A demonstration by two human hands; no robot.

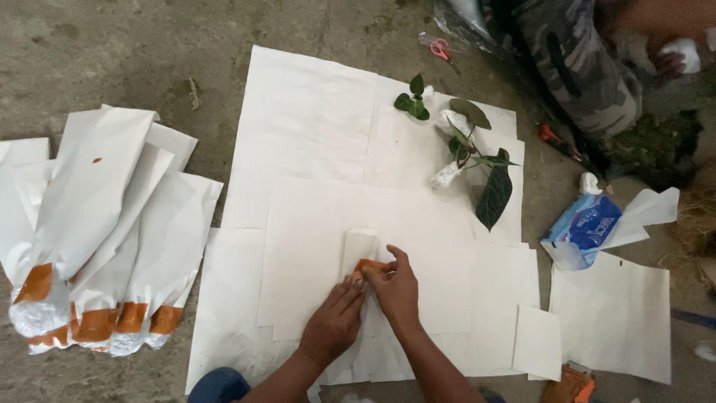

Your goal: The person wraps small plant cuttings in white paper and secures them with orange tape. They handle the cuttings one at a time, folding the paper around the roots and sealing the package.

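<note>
Fingers of both hands, left hand (333, 322) and right hand (395, 289), flat on taped paper packet (359, 254), bare paper sheets (313, 142) beyond.

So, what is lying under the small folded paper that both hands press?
Under the small folded paper lie large white paper sheets spread over the concrete floor. The floor directly beneath is covered, so not visible.

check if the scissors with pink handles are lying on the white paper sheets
No, the pink-handled scissors lie on the bare concrete floor, beyond the top edge of the white paper sheets.
</note>
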